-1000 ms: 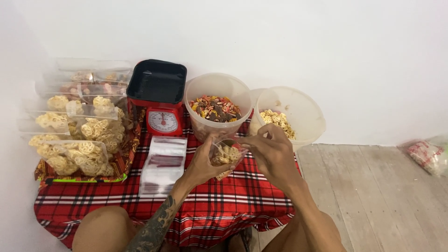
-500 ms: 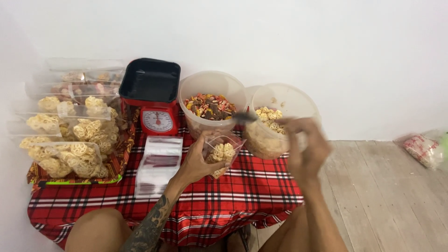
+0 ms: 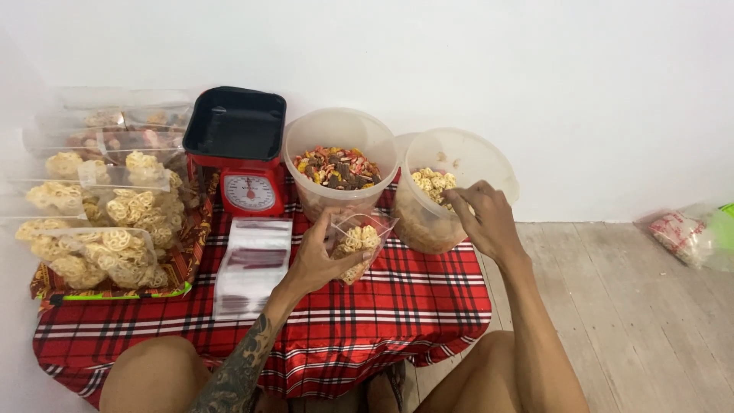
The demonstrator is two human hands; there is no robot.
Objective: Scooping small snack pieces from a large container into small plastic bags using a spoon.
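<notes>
My left hand [image 3: 316, 258] holds a small clear bag [image 3: 356, 243] partly filled with pale wheel-shaped crackers, its mouth open toward the tubs. My right hand [image 3: 482, 218] reaches over the rim of the right clear tub [image 3: 459, 157], fingers curled down among the pale crackers [image 3: 430, 183] inside; whether they grip any I cannot tell. Beside it stands a second clear tub [image 3: 340, 138] holding mixed red, orange and brown snacks [image 3: 336, 168].
A red kitchen scale [image 3: 238, 157] with a black tray stands at the back. A stack of empty clear bags [image 3: 252, 264] lies on the red plaid cloth [image 3: 397, 306]. Filled cracker bags [image 3: 99, 222] are piled at left. Another bag [image 3: 688, 237] lies on the wooden floor.
My right hand left the small bag, swung right and now dips into the right tub. My left hand keeps holding the bag in about the same place.
</notes>
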